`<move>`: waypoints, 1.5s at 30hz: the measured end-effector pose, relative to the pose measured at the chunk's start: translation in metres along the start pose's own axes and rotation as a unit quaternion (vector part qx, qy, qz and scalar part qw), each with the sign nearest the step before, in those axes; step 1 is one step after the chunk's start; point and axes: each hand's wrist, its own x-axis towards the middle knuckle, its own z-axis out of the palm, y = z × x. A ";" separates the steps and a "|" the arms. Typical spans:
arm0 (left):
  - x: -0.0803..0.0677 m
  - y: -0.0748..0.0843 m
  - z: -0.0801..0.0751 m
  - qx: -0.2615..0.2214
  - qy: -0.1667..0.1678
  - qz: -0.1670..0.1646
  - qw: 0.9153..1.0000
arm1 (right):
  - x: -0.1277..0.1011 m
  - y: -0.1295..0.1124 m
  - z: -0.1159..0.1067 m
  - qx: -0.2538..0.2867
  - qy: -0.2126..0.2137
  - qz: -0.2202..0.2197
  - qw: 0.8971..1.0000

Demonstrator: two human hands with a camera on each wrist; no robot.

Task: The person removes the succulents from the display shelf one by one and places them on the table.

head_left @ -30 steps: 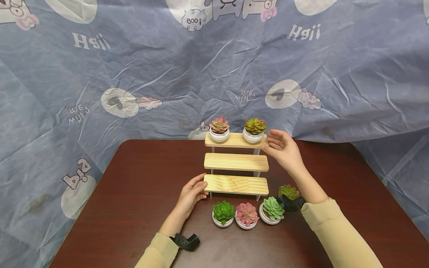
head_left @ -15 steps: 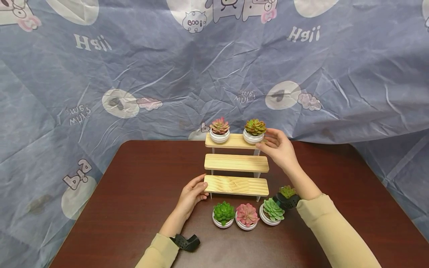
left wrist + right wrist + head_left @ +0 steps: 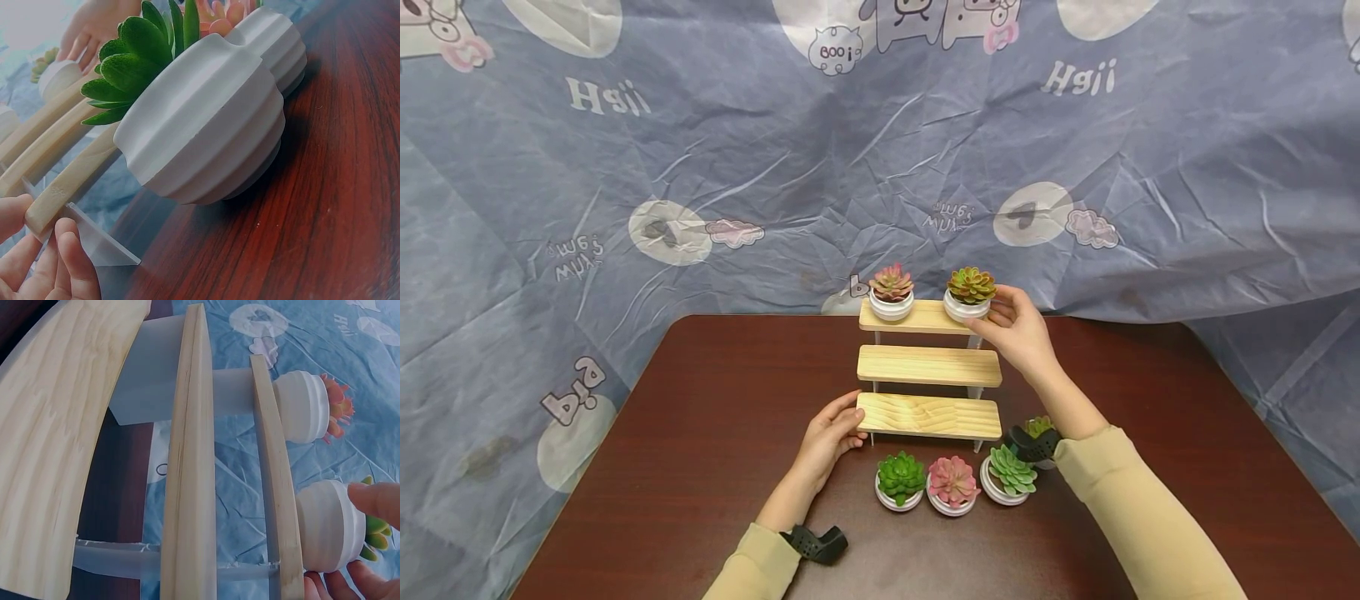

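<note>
A three-tier wooden stand (image 3: 928, 365) sits mid-table. Its top shelf carries a pink succulent (image 3: 891, 292) and a green-red succulent (image 3: 971, 293), each in a white pot. My right hand (image 3: 997, 313) grips the green-red succulent's pot; the right wrist view shows fingers (image 3: 377, 501) above and below that pot (image 3: 328, 528). My left hand (image 3: 848, 422) holds the left end of the bottom shelf, thumb on top. In the left wrist view its fingertips (image 3: 65, 250) touch the shelf end (image 3: 59, 187) and its clear support.
Three potted succulents stand in a row on the dark wooden table (image 3: 700, 400) before the stand: green (image 3: 900, 477), pink (image 3: 952, 482), pale green (image 3: 1011, 470). Another (image 3: 1038, 426) is partly hidden behind my right wrist. A blue printed cloth (image 3: 700, 167) hangs behind.
My right hand moved left from beside the top shelf and closed its fingers round the green-red succulent's pot. The left hand stayed on the bottom shelf.
</note>
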 end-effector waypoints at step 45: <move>0.001 -0.001 -0.002 0.006 -0.004 0.003 1.000 | 0.004 0.004 0.004 -0.030 0.022 0.002 0.999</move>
